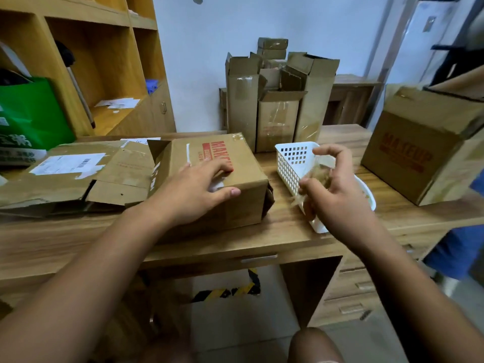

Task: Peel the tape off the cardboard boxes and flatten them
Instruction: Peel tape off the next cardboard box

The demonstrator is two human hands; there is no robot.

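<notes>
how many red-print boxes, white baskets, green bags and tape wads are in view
red-print boxes: 2
white basket: 1
green bag: 1
tape wad: 1
total: 5

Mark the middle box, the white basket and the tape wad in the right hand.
Middle box [246, 208]: head view, front face.
White basket [290, 163]: head view, slotted left wall.
Tape wad [318, 176]: head view, crumpled middle.
</notes>
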